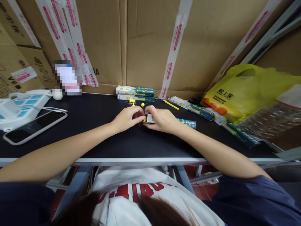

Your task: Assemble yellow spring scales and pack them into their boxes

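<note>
My right hand (163,120) is closed around a narrow cardboard box (189,123), whose green printed end shows past my wrist. The white end of that box points left, towards my other hand. There, the fingertips of my left hand (128,118) pinch a small yellow piece (145,120) right at the box's end. Whether the piece is partly inside the box is hidden by my fingers. Just beyond my hands lie a yellow part with wire (132,101) and a small yellow knob (142,104). A thin yellow stick (172,104) lies further right.
Two stacked boxes (135,96) stand at the back against cardboard. More printed boxes (192,108) lie to the right, beside a yellow plastic bag (244,91) and a clear bottle (270,119). On the left are a power strip (35,102), a phone (35,127) and another upright screen (68,78).
</note>
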The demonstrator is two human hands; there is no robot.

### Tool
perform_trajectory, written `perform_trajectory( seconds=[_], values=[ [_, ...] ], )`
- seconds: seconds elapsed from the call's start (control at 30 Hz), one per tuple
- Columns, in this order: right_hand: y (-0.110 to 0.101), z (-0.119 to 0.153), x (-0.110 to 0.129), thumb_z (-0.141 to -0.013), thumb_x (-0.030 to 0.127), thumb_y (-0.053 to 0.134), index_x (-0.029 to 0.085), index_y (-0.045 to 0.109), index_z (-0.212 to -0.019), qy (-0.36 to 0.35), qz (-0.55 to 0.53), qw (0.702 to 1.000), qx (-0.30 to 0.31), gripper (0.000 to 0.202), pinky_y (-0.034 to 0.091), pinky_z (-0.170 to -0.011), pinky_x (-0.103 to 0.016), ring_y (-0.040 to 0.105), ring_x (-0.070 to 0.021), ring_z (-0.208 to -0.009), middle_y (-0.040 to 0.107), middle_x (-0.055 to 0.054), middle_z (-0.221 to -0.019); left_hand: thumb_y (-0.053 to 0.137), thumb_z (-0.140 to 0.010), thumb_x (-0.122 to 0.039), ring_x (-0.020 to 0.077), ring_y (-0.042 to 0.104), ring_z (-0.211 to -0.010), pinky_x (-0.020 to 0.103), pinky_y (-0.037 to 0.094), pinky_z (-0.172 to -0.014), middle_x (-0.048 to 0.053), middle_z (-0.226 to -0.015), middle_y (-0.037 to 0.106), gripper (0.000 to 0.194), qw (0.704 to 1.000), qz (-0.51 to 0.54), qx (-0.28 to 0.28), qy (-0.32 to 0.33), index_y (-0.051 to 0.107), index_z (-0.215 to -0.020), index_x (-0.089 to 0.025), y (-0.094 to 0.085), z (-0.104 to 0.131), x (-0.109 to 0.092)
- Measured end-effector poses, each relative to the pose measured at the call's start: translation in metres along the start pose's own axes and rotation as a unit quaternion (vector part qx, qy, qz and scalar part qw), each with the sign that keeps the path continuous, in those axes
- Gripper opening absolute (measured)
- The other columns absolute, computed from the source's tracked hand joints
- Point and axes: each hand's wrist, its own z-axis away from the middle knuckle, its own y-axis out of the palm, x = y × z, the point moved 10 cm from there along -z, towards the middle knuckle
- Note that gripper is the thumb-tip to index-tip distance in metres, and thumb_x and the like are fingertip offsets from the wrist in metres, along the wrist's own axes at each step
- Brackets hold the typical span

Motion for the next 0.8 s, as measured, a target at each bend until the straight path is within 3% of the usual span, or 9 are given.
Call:
perform_trajectory(
  seconds=[0.13,0.2,0.37,0.6,0.8],
  values=[
    [-0.003,-0.001,-0.011,-0.083,0.043,0.062,0.017,0.041,-0.119,0.014,-0.003,1.0,-0.019,0.049,0.041,-0.061,-0.027,0.07,-0.0249,-0.087,0.071,-0.01,-0.106,0.069,-0.077,-0.044,0.0177,0.058,-0.081,0.028,0.043,-0.071,0.001,-0.087,0.064,0.033,0.994,-0.11,0.027,-0.008,0.06,-0.097,-0.019,0.001,0.001,0.007],
    [-0.002,-0.001,-0.012,-0.083,0.043,0.063,0.017,0.04,-0.123,0.019,-0.007,1.0,-0.015,0.053,0.043,-0.062,-0.027,0.069,-0.0254,-0.09,0.07,-0.01,-0.108,0.069,-0.078,-0.044,0.0182,0.057,-0.081,0.027,0.042,-0.068,0.001,-0.084,0.063,0.03,0.99,-0.132,0.045,-0.022,0.061,-0.093,-0.019,0.007,0.002,0.016],
    [0.003,-0.002,-0.01,-0.083,0.045,0.064,0.017,0.041,-0.124,0.032,-0.006,0.999,0.002,0.054,0.043,-0.063,-0.028,0.069,-0.0263,-0.09,0.07,-0.012,-0.107,0.058,-0.084,-0.027,0.0163,0.056,-0.078,0.026,0.042,-0.068,0.002,-0.081,0.063,0.009,0.99,-0.132,0.052,0.0,0.061,-0.082,-0.018,0.015,0.003,0.019],
    [0.004,0.0,-0.012,-0.084,0.047,0.062,0.02,0.043,-0.119,0.02,-0.013,1.0,-0.019,0.048,0.04,-0.059,-0.027,0.068,-0.0246,-0.085,0.07,-0.01,-0.102,0.061,-0.082,-0.032,0.0137,0.056,-0.071,0.025,0.042,-0.065,0.0,-0.082,0.064,0.014,0.997,-0.074,0.038,-0.007,0.059,-0.086,-0.018,0.012,0.003,0.013],
    [0.0,-0.001,-0.011,-0.084,0.045,0.062,0.02,0.045,-0.113,0.021,-0.02,0.999,-0.025,0.042,0.037,-0.06,-0.026,0.066,-0.023,-0.085,0.069,-0.008,-0.099,0.058,-0.08,-0.026,0.0154,0.058,-0.075,0.026,0.042,-0.068,0.001,-0.08,0.063,0.008,0.994,-0.108,0.017,-0.008,0.056,-0.084,-0.019,0.011,0.003,0.013]
  ],
)
